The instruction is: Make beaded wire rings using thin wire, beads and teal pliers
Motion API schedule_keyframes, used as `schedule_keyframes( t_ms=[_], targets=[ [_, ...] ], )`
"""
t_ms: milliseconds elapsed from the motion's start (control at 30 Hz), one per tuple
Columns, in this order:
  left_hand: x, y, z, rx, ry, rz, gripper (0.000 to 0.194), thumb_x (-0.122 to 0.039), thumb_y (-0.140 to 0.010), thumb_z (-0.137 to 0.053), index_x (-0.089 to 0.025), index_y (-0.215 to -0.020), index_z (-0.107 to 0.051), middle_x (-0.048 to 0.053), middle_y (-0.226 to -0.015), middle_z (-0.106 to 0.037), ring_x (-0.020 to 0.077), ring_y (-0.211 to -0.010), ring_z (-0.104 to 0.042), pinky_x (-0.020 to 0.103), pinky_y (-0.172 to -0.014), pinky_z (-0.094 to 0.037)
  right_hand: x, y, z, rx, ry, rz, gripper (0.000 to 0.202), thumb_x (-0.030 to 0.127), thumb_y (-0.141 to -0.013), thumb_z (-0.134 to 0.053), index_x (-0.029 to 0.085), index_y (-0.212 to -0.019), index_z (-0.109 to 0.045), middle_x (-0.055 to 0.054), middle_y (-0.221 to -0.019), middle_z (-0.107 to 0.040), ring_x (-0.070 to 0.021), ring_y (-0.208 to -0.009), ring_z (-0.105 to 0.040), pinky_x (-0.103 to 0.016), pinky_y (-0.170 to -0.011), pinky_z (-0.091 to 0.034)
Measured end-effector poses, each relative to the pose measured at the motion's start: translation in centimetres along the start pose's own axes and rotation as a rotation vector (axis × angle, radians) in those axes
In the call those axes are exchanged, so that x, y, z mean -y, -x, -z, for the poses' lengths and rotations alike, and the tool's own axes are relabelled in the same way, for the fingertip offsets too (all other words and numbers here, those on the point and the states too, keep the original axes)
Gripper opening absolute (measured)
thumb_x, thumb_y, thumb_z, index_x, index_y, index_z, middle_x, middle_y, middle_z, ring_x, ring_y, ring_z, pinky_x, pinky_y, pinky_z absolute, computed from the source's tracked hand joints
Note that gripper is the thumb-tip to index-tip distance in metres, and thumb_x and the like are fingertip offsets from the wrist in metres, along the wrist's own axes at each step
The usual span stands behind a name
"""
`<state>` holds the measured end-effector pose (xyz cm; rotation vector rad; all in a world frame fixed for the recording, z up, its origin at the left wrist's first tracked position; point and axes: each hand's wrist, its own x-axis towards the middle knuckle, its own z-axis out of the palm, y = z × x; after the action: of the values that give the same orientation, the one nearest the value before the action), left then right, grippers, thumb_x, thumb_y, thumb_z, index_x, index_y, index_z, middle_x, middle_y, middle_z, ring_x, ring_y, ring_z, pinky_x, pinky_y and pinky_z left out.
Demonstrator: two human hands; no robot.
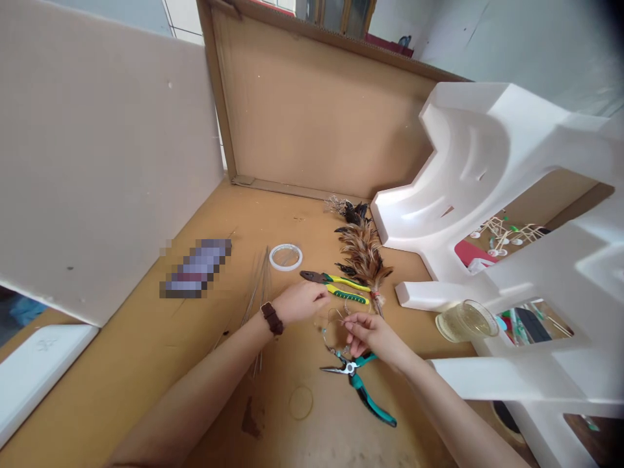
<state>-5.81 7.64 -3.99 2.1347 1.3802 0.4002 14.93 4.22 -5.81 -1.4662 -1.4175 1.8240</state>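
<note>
My right hand [366, 334] pinches a thin wire strung with small pale beads [324, 333], which hangs in a loose loop left of the fingers. My left hand [303, 303], with a brown strap on its wrist, is curled just up and left of that loop. What its fingertips hold, if anything, I cannot make out. Below the right hand lie teal-handled needle-nose pliers [361, 390], jaws pointing left and slightly apart. Beyond both hands rest combination pliers with yellow and green handles [341, 290]. A bunch of brown and black feathers [361, 250] lies behind them.
A white ring like a tape roll [273, 260] lies beside straight thin wires [252, 292]. A glass jar [455, 325] stands right, among white foam packing [463, 162]. Cardboard [322, 110] closes the back, a white panel [107, 143] the left. A pixelated object [195, 268] lies left.
</note>
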Motion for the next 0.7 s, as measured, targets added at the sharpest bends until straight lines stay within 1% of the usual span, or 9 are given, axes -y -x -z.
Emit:
schedule_keyframes(
  t_ms=[33,200,267,333,400,500,600,700],
  targets=[
    [0.6,0.0,0.5,-0.032,-0.101,0.048,0.021,-0.027,-0.082,-0.044,-0.018,-0.077,-0.062,0.006,-0.079,-0.067,0.0182,-0.076,-0.062,0.026,-0.069,-0.043,-0.3,-0.2,0.0,-0.01,0.019,-0.003,0.038,0.05,-0.066,-0.065,0.017,-0.08,-0.053,0.005,-0.058,-0.058,-0.007,-0.042,-0.055,-0.019,-0.042,-0.045],
    [4.7,-0.1,3.4,-0.161,-0.291,0.3,0.029,-0.021,-0.084,-0.036,-0.014,-0.083,-0.065,0.016,-0.084,-0.067,0.0263,-0.082,-0.062,0.033,-0.072,-0.042,-1.5,-1.0,0.1,-0.068,0.046,-0.005,0.03,0.043,-0.069,-0.065,0.018,-0.079,-0.052,0.006,-0.058,-0.058,-0.006,-0.041,-0.055,-0.017,-0.039,-0.043],
    [6.3,-0.6,4.2,-0.19,-0.332,0.376,0.03,-0.019,-0.083,-0.036,-0.012,-0.084,-0.065,0.018,-0.088,-0.066,0.0284,-0.085,-0.061,0.035,-0.072,-0.042,-1.8,-1.3,0.2,-0.092,0.062,-0.008,0.026,0.039,-0.07,-0.064,0.018,-0.079,-0.052,0.006,-0.057,-0.058,-0.0058,-0.04,-0.054,-0.016,-0.038,-0.043],
    [7.4,-1.5,4.6,-0.2,-0.351,0.426,0.029,-0.019,-0.082,-0.038,-0.012,-0.083,-0.066,0.019,-0.089,-0.066,0.029,-0.086,-0.061,0.035,-0.071,-0.043,-2.0,-1.6,0.3,-0.109,0.083,-0.013,0.022,0.036,-0.071,-0.063,0.018,-0.078,-0.052,0.006,-0.056,-0.057,-0.0063,-0.039,-0.054,-0.016,-0.037,-0.042],
    [7.9,-2.8,4.6,-0.197,-0.355,0.451,0.027,-0.018,-0.08,-0.041,-0.013,-0.081,-0.067,0.018,-0.091,-0.067,0.0283,-0.088,-0.061,0.033,-0.072,-0.043,-2.1,-1.8,0.3,-0.121,0.106,-0.012,0.019,0.034,-0.071,-0.062,0.019,-0.078,-0.052,0.006,-0.055,-0.058,-0.0073,-0.04,-0.054,-0.017,-0.036,-0.042],
    [8.1,-4.9,4.3,-0.171,-0.333,0.476,0.023,-0.021,-0.075,-0.047,-0.014,-0.082,-0.068,0.018,-0.093,-0.067,0.0276,-0.088,-0.062,0.032,-0.071,-0.044,-2.2,-1.9,0.2,-0.132,0.141,-0.01,0.016,0.031,-0.072,-0.061,0.02,-0.08,-0.053,0.005,-0.057,-0.058,-0.0089,-0.042,-0.055,-0.02,-0.038,-0.044],
    [8.1,-6.4,3.8,-0.168,-0.303,0.523,0.027,-0.028,-0.075,-0.048,-0.013,-0.086,-0.068,0.02,-0.097,-0.066,0.0284,-0.091,-0.062,0.031,-0.071,-0.045,-2.3,-1.8,0.1,-0.136,0.184,-0.007,0.014,0.027,-0.072,-0.059,0.02,-0.082,-0.054,0.004,-0.058,-0.058,-0.0102,-0.044,-0.056,-0.022,-0.041,-0.046],
    [8.3,-7.4,3.2,-0.188,-0.278,0.593,0.034,-0.034,-0.076,-0.047,-0.011,-0.089,-0.068,0.022,-0.1,-0.065,0.0308,-0.094,-0.061,0.033,-0.072,-0.045,-2.3,-1.3,0.2,-0.137,0.235,0.025,0.015,0.026,-0.072,-0.057,0.019,-0.085,-0.056,0.002,-0.063,-0.059,-0.0119,-0.047,-0.057,-0.025,-0.044,-0.047]
  ],
)
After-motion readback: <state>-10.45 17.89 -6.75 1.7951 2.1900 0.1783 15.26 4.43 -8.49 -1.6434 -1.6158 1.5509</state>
